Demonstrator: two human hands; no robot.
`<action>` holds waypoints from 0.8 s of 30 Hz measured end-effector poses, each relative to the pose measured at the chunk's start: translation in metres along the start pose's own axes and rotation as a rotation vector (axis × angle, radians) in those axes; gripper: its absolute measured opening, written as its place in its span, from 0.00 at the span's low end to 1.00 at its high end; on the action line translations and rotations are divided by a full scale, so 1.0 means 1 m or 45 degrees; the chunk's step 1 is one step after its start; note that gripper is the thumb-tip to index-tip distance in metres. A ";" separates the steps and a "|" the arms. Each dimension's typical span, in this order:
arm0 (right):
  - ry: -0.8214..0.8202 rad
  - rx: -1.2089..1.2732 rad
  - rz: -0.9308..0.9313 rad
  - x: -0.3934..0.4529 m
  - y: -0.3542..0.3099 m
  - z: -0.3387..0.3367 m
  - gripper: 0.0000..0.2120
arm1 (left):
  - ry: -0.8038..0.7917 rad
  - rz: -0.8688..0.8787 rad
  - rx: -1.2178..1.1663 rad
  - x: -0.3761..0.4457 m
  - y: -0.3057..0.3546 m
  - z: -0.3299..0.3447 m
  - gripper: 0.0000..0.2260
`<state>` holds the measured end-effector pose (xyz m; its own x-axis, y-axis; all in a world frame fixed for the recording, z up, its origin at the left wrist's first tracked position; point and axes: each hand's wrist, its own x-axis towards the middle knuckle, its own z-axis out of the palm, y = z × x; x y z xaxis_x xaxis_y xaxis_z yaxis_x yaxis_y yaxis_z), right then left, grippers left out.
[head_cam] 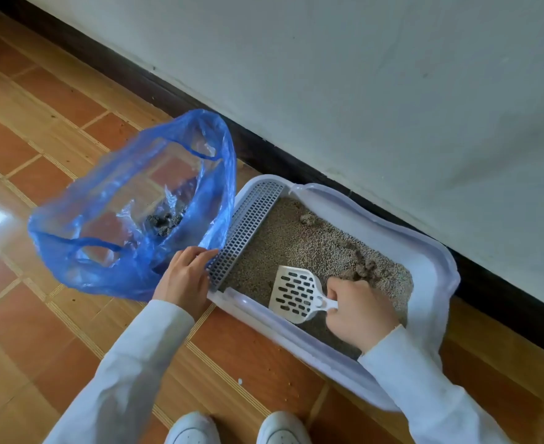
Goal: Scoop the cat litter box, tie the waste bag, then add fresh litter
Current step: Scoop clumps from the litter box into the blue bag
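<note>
- Head view: the right hand (358,310) has its grip closed around the handle of the white scoop (296,293), above the litter in the litter box (431,267).
- The left hand (185,277) pinches the rim of the blue bag (129,206), which stands open on the floor beside the box with clumps inside.

No readable text, labels, brands or numbers on anything in view.

The white slotted plastic scoop's (296,294) handle is hidden inside the right hand (358,315). Beyond the scoop, that hand and sleeve cover part of the grey granular litter (296,241). Two white shoes (238,427) are cut off by the bottom edge.
</note>
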<state>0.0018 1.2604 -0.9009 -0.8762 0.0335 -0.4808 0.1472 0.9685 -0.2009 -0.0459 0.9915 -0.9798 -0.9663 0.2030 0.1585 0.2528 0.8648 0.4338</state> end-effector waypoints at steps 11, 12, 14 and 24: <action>-0.142 0.288 -0.018 0.045 -0.030 0.029 0.01 | 0.028 -0.087 0.019 0.002 0.002 -0.005 0.17; -0.150 0.306 0.001 0.050 -0.031 0.029 0.02 | 0.029 -0.090 0.006 0.002 0.002 -0.005 0.17; -0.175 0.344 0.045 0.058 -0.030 0.027 0.04 | 0.032 -0.103 -0.011 0.002 0.001 -0.006 0.16; -0.026 0.166 -0.030 0.044 -0.041 0.031 0.03 | 0.056 -0.090 -0.040 0.001 -0.001 -0.007 0.16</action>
<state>-0.0291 1.2144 -0.9402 -0.8708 0.0046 -0.4916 0.1861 0.9286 -0.3210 -0.0464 0.9876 -0.9739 -0.9788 0.1213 0.1652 0.1865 0.8612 0.4728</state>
